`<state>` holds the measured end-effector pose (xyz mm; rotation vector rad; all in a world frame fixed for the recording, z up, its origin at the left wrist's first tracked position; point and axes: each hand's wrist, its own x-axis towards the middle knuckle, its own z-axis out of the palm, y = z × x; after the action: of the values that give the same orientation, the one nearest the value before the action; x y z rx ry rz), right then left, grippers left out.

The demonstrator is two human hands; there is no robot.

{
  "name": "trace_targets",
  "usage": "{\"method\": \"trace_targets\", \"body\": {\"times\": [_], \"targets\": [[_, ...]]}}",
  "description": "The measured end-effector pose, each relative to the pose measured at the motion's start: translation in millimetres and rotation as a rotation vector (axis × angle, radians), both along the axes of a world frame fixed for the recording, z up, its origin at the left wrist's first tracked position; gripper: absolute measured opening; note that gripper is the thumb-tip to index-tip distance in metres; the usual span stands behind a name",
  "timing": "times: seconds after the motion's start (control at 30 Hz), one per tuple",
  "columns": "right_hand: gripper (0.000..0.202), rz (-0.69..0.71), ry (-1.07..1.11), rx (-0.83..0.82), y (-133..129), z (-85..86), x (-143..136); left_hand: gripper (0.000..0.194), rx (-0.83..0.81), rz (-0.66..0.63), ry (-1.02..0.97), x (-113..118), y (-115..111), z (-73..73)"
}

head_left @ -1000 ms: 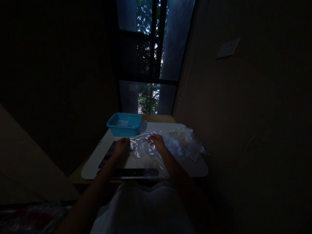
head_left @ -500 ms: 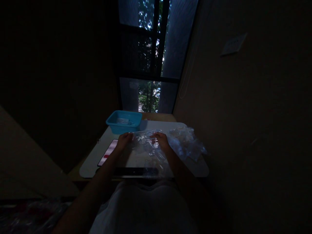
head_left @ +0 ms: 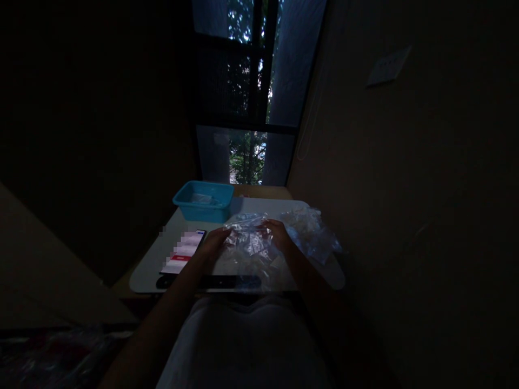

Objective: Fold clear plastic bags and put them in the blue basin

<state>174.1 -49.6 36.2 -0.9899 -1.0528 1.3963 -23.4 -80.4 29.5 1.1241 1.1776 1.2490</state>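
Note:
A clear plastic bag (head_left: 251, 237), crinkled and shiny, spans the space between my hands over the white tabletop (head_left: 154, 270). My left hand (head_left: 217, 241) is closed on its left edge, the fingertips partly hidden by the dim light. On the other side my right hand (head_left: 277, 232) pinches the bag near its upper right, fingers bent inward. The lower part of the bag hangs toward the table's near edge. Close to my right hand lies a heap of clear plastic bags (head_left: 310, 232).
A blue basket (head_left: 205, 213) with clear packets inside stands at the back left. A lit phone (head_left: 184, 253) lies left of my left forearm. A dark slot strip (head_left: 231, 282) runs along the near edge. A wall rises on the right; a window (head_left: 247, 154) is behind.
Both hands have shifted slightly to the right, and my left hand has come lower. The bag between them looks more bunched than the stretched top edge before. More of the phone shows.

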Motion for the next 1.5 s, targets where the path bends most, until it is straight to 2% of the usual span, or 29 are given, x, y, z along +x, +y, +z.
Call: {"method": "trace_targets", "body": {"times": [0.13, 0.23, 0.33, 0.47, 0.57, 0.7, 0.9, 1.03, 1.13, 1.23, 1.4, 1.5], "targets": [[0.027, -0.004, -0.069, 0.019, -0.3, -4.2, 2.8, 0.028, -0.047, -0.064, -0.193, 6.2, 8.3, -17.4], [0.026, 0.002, -0.159, 0.057, 0.3, -1.8, 5.5, 0.027, -0.008, -0.062, -0.229, 6.4, 14.2, -21.8], [0.026, 0.02, -0.205, 0.108, 1.8, 2.8, 7.8, 0.026, -0.006, -0.06, -0.21, 5.2, 13.0, -12.2], [0.028, 0.096, -0.22, 0.156, 4.8, 9.5, 8.5, 0.024, -0.11, -0.04, -0.136, 2.2, 10.8, 8.6], [0.029, 0.13, -0.224, 0.165, 6.1, 16.2, 8.1, 0.021, -0.142, -0.079, -0.135, -1.9, 14.8, 17.4], [0.027, 0.175, -0.21, 0.118, 3.1, 28.3, 7.7, 0.025, -0.108, -0.188, -0.151, -7.1, 21.6, 23.2], [0.026, 0.296, -0.251, 0.064, -4.7, 46.1, 4.7, 0.02, 0.004, -0.402, 0.219, -2.5, 23.6, 45.1], [0.025, 0.342, -0.258, 0.07, -6.9, 56.7, 2.5, 0.021, 0.067, -0.517, 0.335, 5.2, 20.5, 54.2], [0.022, 0.326, -0.134, 0.046, -6.2, 59.6, 5.2, 0.025, 0.054, -0.489, 0.307, 8.9, 18.6, 53.9], [0.025, 0.295, 0.006, -0.002, -4.9, 53.5, 10.9, 0.026, 0.019, -0.431, 0.191, 11.6, 17.5, 52.5], [0.046, 0.275, 0.284, -0.199, -9.2, 27.6, 10.7, 0.025, -0.025, -0.257, 0.053, 17.1, 16.3, 47.7], [0.036, 0.259, 0.35, -0.288, -14.3, 12.8, 2.6, 0.028, -0.018, -0.132, 0.035, 18.9, 17.8, 38.5]]}}
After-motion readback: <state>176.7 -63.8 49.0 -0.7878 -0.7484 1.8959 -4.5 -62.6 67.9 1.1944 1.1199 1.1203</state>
